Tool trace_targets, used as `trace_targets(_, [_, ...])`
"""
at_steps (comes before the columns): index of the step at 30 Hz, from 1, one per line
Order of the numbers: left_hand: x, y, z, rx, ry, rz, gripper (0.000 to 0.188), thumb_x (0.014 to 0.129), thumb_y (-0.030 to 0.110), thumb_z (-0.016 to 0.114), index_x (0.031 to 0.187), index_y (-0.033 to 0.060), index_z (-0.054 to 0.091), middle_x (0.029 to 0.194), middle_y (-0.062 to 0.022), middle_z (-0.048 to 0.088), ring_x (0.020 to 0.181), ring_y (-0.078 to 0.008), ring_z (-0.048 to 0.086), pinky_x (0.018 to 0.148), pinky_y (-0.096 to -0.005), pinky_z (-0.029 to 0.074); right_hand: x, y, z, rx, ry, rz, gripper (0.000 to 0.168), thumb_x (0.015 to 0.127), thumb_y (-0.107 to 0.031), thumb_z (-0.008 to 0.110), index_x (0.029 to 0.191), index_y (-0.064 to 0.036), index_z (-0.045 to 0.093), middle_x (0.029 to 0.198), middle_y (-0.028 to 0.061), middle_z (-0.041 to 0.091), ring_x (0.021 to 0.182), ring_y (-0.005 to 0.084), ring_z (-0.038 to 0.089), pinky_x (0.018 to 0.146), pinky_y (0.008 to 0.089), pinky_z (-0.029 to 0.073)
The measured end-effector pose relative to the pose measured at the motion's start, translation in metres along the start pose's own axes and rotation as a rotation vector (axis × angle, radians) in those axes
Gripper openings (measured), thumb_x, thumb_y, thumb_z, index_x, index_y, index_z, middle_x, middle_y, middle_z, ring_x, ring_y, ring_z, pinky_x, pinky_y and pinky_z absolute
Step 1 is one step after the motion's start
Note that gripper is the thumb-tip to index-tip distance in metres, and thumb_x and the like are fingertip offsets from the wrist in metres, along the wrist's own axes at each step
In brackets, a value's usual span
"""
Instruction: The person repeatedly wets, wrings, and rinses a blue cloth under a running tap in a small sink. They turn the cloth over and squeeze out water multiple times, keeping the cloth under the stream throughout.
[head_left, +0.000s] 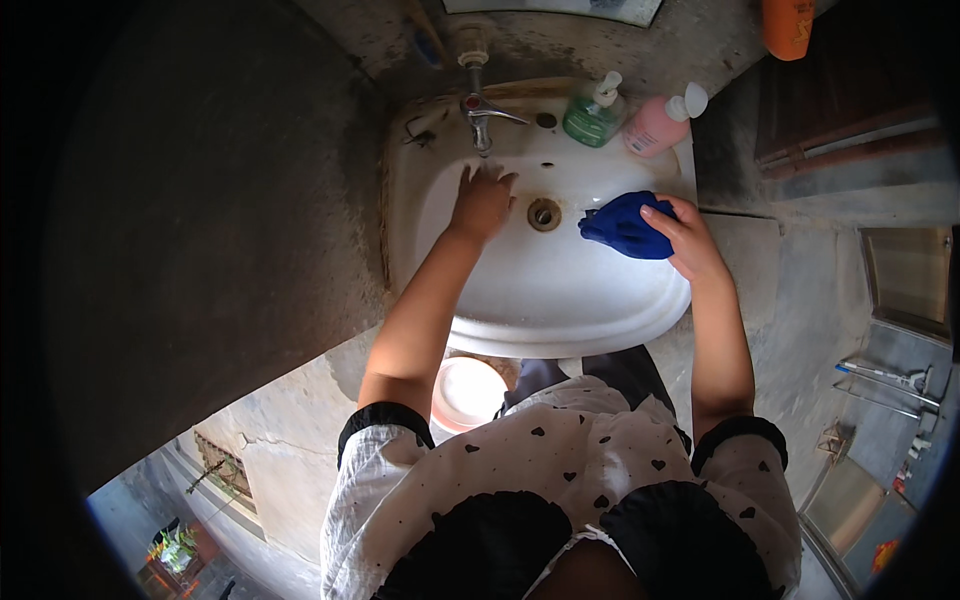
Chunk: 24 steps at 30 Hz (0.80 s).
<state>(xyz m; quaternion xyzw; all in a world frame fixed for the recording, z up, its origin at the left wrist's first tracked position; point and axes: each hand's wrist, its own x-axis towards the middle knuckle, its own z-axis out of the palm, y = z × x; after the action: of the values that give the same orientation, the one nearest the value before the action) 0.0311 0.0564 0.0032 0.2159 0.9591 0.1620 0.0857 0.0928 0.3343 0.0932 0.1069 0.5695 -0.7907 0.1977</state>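
My left hand (482, 201) is spread under the spout of the chrome tap (480, 124), its fingers apart and holding nothing. Whether water runs over the fingertips is hard to tell. In my right hand (691, 238) is a bunched dark blue cloth (628, 226), gripped at its right end over the right side of the white washbasin (570, 330). The drain hole (544, 215) lies between the two hands. A green pump bottle (591, 120) and a pink pump bottle (657, 127) stand on the basin's back right ledge.
Below the basin on the left is a pale round tub (469, 391). An orange bottle (789, 28) is at the top right, near a mirror's edge (585, 9). A brush (426, 37) hangs left of the tap pipe. A dark wall (300, 187) stands close on the left.
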Motion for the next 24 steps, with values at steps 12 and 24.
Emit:
trace_targets(12, [-0.031, 0.071, 0.065, -2.798, -0.346, -0.253, 0.081, 0.078, 0.071, 0.018, 0.134, 0.0136, 0.029, 0.135, -0.0095, 0.036, 0.123, -0.0309, 0.034, 0.101, -0.0517, 0.022, 0.031, 0.026, 0.035, 0.936, -0.386, -0.078, 0.044, 0.09, -0.032, 0.042, 0.124, -0.003, 0.04, 0.124, 0.0122, 0.047, 0.115, 0.0283, 0.043, 0.1, 0.0419, 0.029])
trace_targets(24, [-0.045, 0.044, 0.033, -2.574, -0.489, -0.326, 0.068, 0.087, 0.057, 0.022, 0.131, 0.0069, 0.032, 0.133, -0.0117, 0.038, 0.121, -0.0281, 0.038, 0.1, -0.0424, 0.029, -0.006, 0.112, -0.021, -0.452, 0.107, 0.351, 0.035, 0.089, -0.023, 0.049, 0.115, 0.0, 0.047, 0.112, 0.0118, 0.053, 0.096, 0.02, 0.054, 0.088, 0.0333, 0.042])
